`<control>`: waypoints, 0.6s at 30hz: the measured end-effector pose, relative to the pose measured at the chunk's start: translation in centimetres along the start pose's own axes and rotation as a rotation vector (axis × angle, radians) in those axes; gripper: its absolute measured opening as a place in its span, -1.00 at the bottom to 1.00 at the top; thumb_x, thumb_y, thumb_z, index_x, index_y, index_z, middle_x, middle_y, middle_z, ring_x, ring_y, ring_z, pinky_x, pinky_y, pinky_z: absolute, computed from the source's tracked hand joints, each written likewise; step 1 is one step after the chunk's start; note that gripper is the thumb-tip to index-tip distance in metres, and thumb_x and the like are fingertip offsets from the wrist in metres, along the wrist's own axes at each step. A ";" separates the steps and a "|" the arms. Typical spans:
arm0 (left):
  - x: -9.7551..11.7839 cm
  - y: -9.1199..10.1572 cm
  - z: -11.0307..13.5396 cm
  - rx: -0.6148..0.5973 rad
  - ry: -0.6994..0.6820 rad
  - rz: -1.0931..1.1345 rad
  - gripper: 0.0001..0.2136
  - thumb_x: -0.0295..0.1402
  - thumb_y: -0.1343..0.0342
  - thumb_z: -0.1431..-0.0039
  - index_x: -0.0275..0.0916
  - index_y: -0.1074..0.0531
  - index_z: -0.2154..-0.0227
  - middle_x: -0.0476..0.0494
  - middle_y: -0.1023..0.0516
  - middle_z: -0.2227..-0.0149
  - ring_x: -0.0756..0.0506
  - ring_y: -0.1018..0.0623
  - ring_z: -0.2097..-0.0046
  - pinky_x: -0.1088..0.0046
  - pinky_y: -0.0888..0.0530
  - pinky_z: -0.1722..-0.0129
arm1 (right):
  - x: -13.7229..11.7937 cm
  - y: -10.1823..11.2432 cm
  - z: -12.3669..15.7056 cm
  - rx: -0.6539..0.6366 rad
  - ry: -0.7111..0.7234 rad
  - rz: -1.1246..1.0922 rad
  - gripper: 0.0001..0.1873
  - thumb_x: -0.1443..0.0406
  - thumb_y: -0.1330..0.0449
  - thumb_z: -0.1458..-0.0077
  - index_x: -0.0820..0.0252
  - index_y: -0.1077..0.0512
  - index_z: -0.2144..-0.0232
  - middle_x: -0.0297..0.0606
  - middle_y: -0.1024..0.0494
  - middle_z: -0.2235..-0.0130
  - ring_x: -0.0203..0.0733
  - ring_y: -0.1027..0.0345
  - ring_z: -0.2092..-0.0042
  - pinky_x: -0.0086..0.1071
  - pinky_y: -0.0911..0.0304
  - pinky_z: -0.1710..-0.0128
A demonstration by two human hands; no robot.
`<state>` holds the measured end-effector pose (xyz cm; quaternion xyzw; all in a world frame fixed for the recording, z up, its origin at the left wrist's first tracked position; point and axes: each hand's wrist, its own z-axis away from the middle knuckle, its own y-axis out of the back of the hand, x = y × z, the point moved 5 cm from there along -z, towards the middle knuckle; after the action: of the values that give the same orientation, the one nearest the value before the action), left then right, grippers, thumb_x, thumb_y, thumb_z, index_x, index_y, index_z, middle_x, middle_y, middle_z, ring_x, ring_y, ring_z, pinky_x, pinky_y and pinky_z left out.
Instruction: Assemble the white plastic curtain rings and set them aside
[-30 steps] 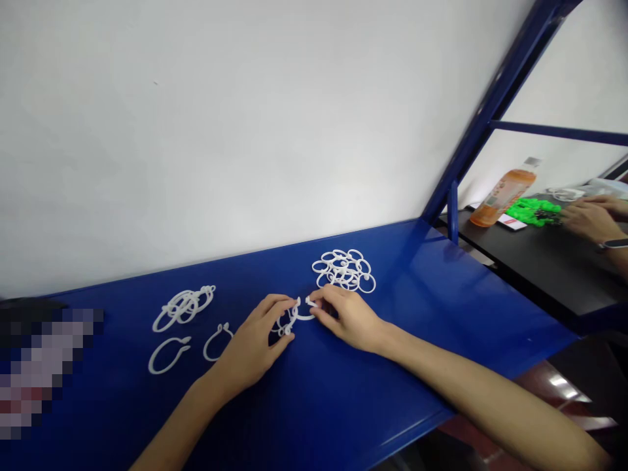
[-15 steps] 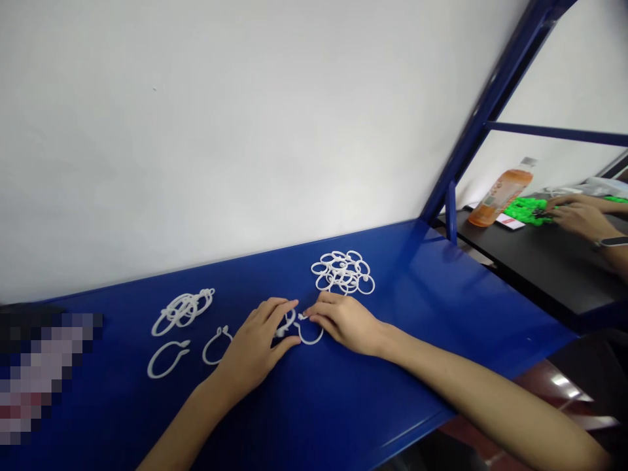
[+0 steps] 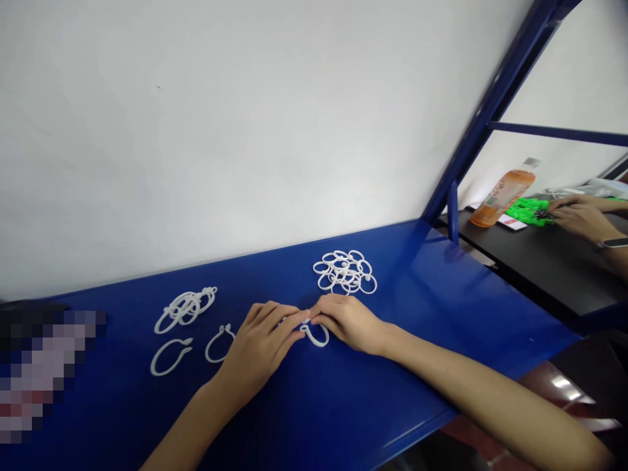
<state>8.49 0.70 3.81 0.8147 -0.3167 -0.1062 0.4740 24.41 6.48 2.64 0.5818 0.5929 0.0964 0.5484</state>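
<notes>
Between my hands is a white plastic ring (image 3: 321, 342), an open loop with knobbed ends. My left hand (image 3: 262, 337) is closed, with thumb and fingertips pinching the ring's left end. My right hand (image 3: 348, 320) pinches its other end from the right, and the fingertips of both hands nearly touch. Part of another white piece shows behind my left fingers, mostly hidden. Left of my left hand lie an open white ring (image 3: 212, 353), partly covered by my wrist, and a second open ring (image 3: 156, 361).
A pile of joined-looking white rings (image 3: 343, 271) lies behind my right hand, and a smaller pile (image 3: 184, 307) at the left. The blue table (image 3: 343, 399) meets a white wall. Past the blue frame (image 3: 454, 212), another person's hands (image 3: 581, 216) work by green pieces and an orange bottle (image 3: 503, 197).
My left thumb and fingers have closed together and moved right onto the ring. The ring has turned slightly between my hands; my right hand has barely moved.
</notes>
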 end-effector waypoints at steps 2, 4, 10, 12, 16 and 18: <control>0.3 0.0 -0.1 0.005 -0.004 0.032 -0.81 -0.37 0.01 -0.37 -0.12 -0.49 0.09 -0.03 -0.62 0.17 -0.07 -0.53 0.14 0.33 -0.33 0.09 | -0.2 -0.2 0.0 -0.030 0.004 -0.014 -0.83 0.29 -0.10 -0.35 0.20 -0.48 0.15 -0.22 -0.61 0.22 -0.21 -0.50 0.20 -0.35 -0.39 0.16; 0.3 0.0 -0.2 0.001 0.010 0.047 -0.81 -0.39 0.03 -0.38 -0.14 -0.51 0.18 -0.02 -0.63 0.22 -0.06 -0.53 0.17 0.34 -0.33 0.12 | -0.3 0.0 0.0 -0.022 -0.043 -0.031 -0.82 0.28 -0.09 -0.36 0.19 -0.47 0.11 -0.22 -0.62 0.16 -0.21 -0.52 0.17 -0.34 -0.40 0.14; -1.3 0.3 0.1 0.072 0.247 0.113 -0.85 -0.31 -0.03 -0.34 -0.14 -0.50 0.26 -0.01 -0.64 0.28 -0.06 -0.55 0.24 0.34 -0.39 0.14 | -1.4 1.8 0.1 0.089 0.041 -0.032 -0.67 0.13 -0.18 -0.30 0.22 -0.41 0.01 -0.16 -0.59 0.12 -0.21 -0.50 0.20 -0.33 -0.43 0.18; -1.6 0.5 0.2 0.099 0.326 0.185 -0.85 -0.24 -0.08 -0.31 -0.12 -0.52 0.27 0.01 -0.63 0.30 -0.06 -0.56 0.25 0.36 -0.43 0.15 | -1.9 1.9 0.2 0.093 0.135 -0.012 -0.73 0.19 -0.14 -0.33 0.21 -0.40 0.01 -0.16 -0.59 0.14 -0.22 -0.49 0.20 -0.34 -0.43 0.19; -1.3 1.0 0.2 0.157 0.412 0.366 -0.83 -0.15 -0.15 -0.25 -0.11 -0.51 0.30 0.03 -0.60 0.35 -0.04 -0.59 0.28 0.44 -0.49 0.24 | -1.6 2.0 0.3 0.197 0.080 -0.109 -0.85 0.29 -0.08 -0.37 0.21 -0.42 0.11 -0.19 -0.61 0.18 -0.27 -0.52 0.21 -0.41 -0.43 0.22; -1.1 1.1 0.2 0.172 0.432 0.419 -0.82 -0.14 -0.20 -0.20 -0.11 -0.50 0.26 0.04 -0.59 0.37 -0.03 -0.58 0.33 0.45 -0.51 0.27 | -1.3 1.7 0.3 0.209 0.023 -0.193 -0.87 0.27 -0.13 -0.34 0.21 -0.42 0.16 -0.25 -0.61 0.27 -0.31 -0.52 0.31 -0.47 -0.41 0.33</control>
<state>7.12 0.83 4.53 0.7725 -0.3777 0.1967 0.4712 25.26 5.80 4.56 0.5748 0.6592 -0.0124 0.4847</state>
